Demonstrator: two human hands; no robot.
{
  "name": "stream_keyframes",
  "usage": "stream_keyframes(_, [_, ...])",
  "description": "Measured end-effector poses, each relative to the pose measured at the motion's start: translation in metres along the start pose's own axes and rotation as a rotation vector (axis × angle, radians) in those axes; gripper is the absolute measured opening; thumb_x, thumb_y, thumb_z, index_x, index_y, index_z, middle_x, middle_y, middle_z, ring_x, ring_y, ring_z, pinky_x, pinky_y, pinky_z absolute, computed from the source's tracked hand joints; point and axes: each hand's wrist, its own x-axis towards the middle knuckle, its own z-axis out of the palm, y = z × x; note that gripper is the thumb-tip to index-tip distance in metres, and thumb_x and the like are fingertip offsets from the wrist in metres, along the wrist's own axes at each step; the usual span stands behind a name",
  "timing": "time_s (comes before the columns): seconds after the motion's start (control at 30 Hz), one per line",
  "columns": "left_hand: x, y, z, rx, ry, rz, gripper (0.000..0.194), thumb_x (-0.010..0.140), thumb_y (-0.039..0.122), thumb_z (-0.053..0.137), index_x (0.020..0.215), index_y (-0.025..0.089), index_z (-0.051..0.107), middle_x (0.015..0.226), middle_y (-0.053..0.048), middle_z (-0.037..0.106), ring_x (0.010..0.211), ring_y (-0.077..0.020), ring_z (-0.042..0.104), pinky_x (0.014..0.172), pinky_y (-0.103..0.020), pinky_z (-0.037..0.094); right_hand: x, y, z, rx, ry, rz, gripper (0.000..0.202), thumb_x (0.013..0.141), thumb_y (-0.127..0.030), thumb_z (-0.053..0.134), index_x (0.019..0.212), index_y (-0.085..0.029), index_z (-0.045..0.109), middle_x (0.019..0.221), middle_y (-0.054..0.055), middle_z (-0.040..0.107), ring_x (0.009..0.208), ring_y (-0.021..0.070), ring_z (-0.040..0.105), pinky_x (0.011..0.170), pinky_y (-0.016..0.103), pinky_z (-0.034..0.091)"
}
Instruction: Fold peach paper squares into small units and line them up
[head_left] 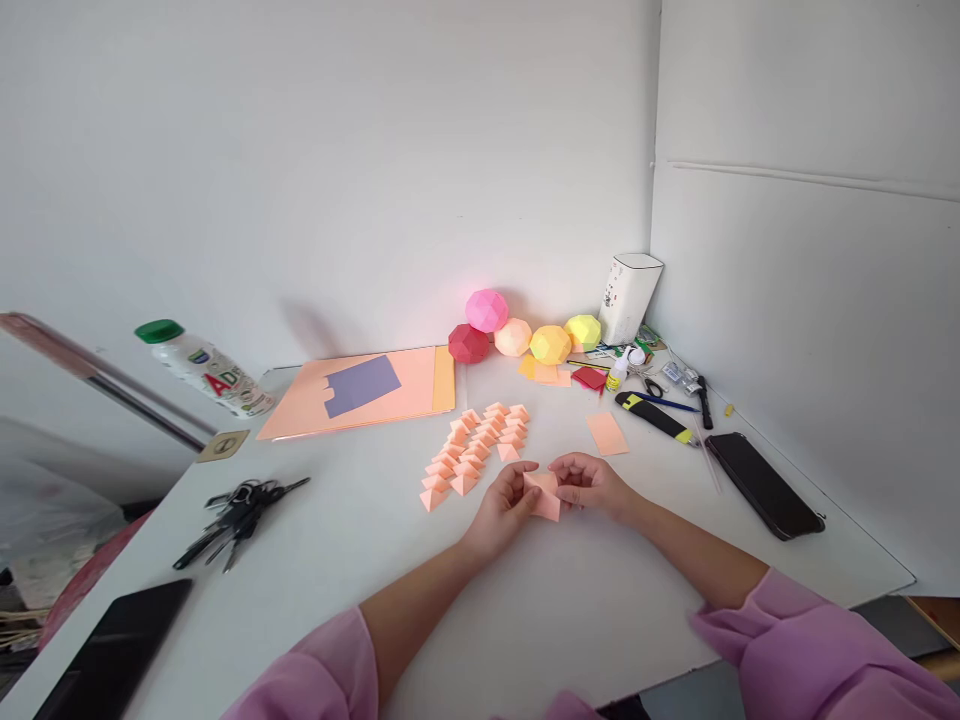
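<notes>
A small piece of peach paper (546, 500), partly folded, is held up just above the white table. My left hand (504, 508) pinches its left side between thumb and fingers. At its right edge my right hand (592, 484) grips it with the thumb in front and the fingers behind. Beyond my hands, several folded peach paper pieces (469, 445) stand in slanting rows. To the right of these lies a flat peach paper rectangle (607, 434).
Faceted paper balls (513, 338) sit against the wall. A utility knife (654, 417), a glue bottle (616, 375) and a black phone (763, 485) lie right. Left are paper sheets (300, 405), a white bottle (214, 372), keys (244, 510) and a dark device (112, 650).
</notes>
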Motion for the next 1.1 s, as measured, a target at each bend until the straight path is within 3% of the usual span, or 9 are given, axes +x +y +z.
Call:
stream_keyframes(0.27, [-0.0014,-0.0034,-0.0003,0.084,-0.048,-0.023,0.041,0.081,0.042,0.056,0.112,0.02,0.043,0.061,0.008,0.038,0.053,-0.0087,0.039,0.052,-0.022,0.031,0.0004,0.0057,0.0003,-0.014,0.036,0.022,0.024,0.073,-0.033,0.071,0.087,-0.015,0.065,0.059,-0.002,0.058,0.054,0.0104,0.053,0.05,0.023,0.04])
stream_keyframes(0.53, [-0.0032,-0.0008,0.0013,0.026,-0.07,0.021,0.041,0.08,0.042,0.057,0.112,0.023,0.039,0.069,0.005,0.045,0.064,-0.0115,0.048,0.061,-0.024,0.038,-0.0033,0.0008,0.0021,0.003,0.041,0.013,0.019,0.073,-0.031,0.071,0.083,-0.015,0.065,0.063,-0.001,0.061,0.056,0.0103,0.055,0.052,0.023,0.043])
stream_keyframes(0.73, [-0.0038,-0.0041,-0.0005,0.02,-0.054,0.057,0.028,0.082,0.039,0.056,0.102,0.022,0.045,0.066,0.006,0.041,0.06,-0.0098,0.043,0.058,-0.022,0.036,-0.0032,0.0048,0.0021,-0.018,0.061,-0.024,0.018,0.073,-0.031,0.07,0.084,-0.016,0.067,0.074,0.001,0.061,0.056,0.0102,0.056,0.054,0.025,0.046])
stream_keyframes(1.1, [-0.0034,-0.0032,-0.0022,0.114,-0.003,-0.075,0.042,0.076,0.037,0.062,0.114,0.018,0.056,0.087,-0.004,0.064,0.084,-0.019,0.059,0.078,-0.033,0.047,-0.0064,-0.0028,0.0088,-0.068,0.036,-0.072,0.016,0.076,-0.03,0.068,0.085,-0.017,0.068,0.08,0.002,0.059,0.065,0.0119,0.056,0.059,0.026,0.047])
